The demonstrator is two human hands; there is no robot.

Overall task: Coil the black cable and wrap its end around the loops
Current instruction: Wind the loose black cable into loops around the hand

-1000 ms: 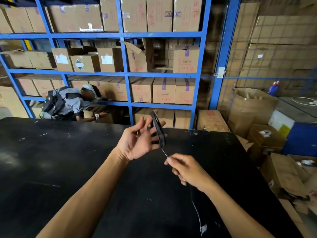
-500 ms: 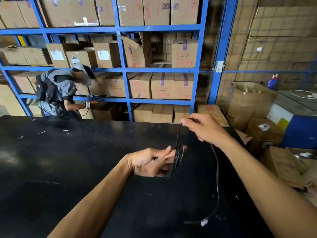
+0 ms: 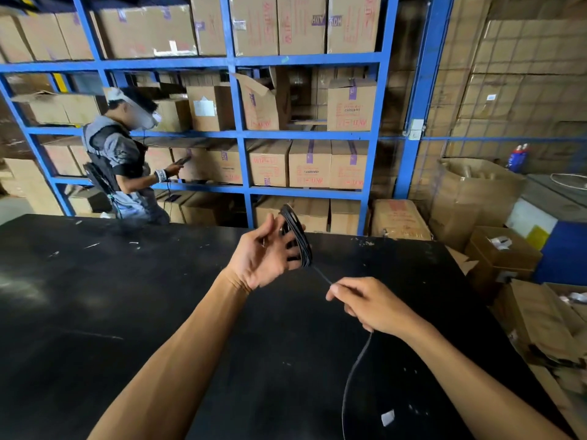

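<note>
My left hand (image 3: 265,254) is raised over the black table (image 3: 95,312), palm toward me, with several loops of the black cable coil (image 3: 298,236) wound around its fingers. A straight length of cable runs from the coil's lower end down to my right hand (image 3: 368,304), which pinches it taut. Below that hand the free cable tail (image 3: 354,373) hangs in a curve toward the table's near edge. A small white tag (image 3: 387,418) shows near the tail.
Blue shelving (image 3: 241,134) full of cardboard boxes stands behind the table. A person (image 3: 124,160) in a grey top stands at the shelves, back left. Open cardboard boxes (image 3: 502,258) crowd the floor along the table's right side.
My right hand came down from above the coil to below and right of it, pulling the cable taut. My left hand rose and opened its palm, the coil upright again.
</note>
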